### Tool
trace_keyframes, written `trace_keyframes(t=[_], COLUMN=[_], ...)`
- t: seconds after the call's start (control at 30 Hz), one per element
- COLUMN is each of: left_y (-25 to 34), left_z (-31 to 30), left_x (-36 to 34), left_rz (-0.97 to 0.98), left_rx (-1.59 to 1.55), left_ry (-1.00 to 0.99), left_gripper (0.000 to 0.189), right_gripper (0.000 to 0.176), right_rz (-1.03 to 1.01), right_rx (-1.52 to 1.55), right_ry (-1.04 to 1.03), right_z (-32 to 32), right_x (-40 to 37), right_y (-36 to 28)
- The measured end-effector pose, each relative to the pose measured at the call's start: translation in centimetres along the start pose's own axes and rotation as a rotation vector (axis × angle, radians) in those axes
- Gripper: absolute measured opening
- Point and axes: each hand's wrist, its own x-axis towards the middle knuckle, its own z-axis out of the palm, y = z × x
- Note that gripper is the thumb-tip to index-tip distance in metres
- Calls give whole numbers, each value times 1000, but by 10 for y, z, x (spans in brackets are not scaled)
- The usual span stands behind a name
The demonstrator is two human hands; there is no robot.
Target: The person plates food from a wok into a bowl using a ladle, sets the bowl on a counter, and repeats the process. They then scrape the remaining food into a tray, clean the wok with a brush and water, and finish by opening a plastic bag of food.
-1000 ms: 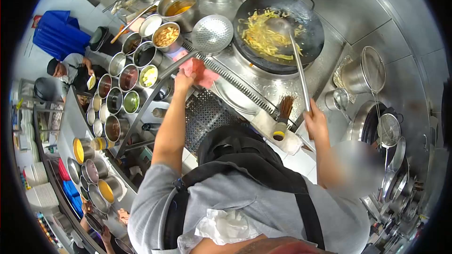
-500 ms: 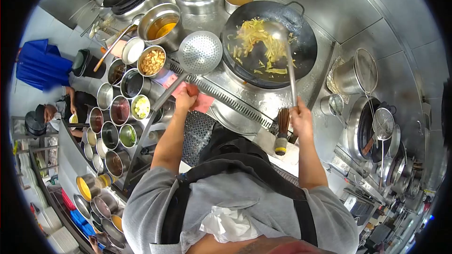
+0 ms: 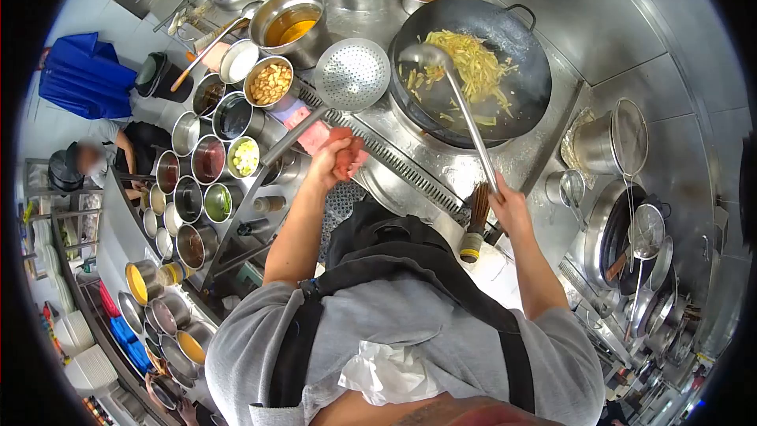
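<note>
Clear air above the wok (image 3: 530,83), except for the ladle (image 3: 465,113) across its near rim

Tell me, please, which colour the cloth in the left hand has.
Pinkish red; the cloth shows best in the head view.

black wok (image 3: 527,102) on steel stovetop (image 3: 430,164)

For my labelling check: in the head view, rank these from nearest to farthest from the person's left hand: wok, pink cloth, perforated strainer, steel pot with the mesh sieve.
1. Pink cloth: gripped in the left hand.
2. Perforated strainer: ahead, left of the wok.
3. Wok: ahead and right.
4. Steel pot: farther right, past the wok.
</note>
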Motion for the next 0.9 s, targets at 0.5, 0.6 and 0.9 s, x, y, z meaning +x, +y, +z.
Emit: trace_keyframes(t=[0.5,0.6,0.9], left_y=[4,7,-9], left_z=[120,140,130], left_x=[91,96,124], left_rz=[123,3,-191], left_rx=[559,592,298], left_ry=[-21,-16,-109], left_gripper=[41,40,24], right_gripper=[55,54,55], right_rz=[208,266,135], right_rx=[-205,-213,-313], right_ry=[70,-29,86], right_z=[-156,-176,-70], right_x=[-124,-147,-49], right_y=[-9,-24,21])
